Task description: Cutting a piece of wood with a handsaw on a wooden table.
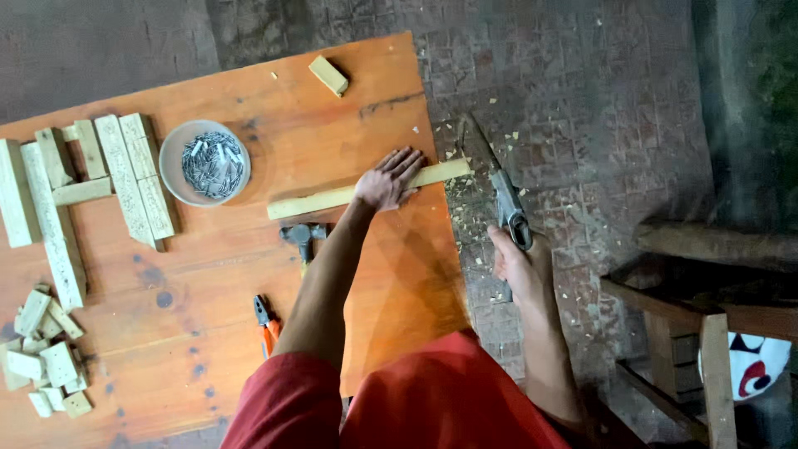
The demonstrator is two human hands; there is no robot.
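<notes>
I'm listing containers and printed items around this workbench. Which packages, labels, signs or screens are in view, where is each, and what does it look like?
No labels, signs or screens show.
Bowl: on the table left of the left hand, round, pale grey, open, full of small metal nails.
Round object: lower right under a wooden frame, white with red and black markings; what it is cannot be told.
</notes>
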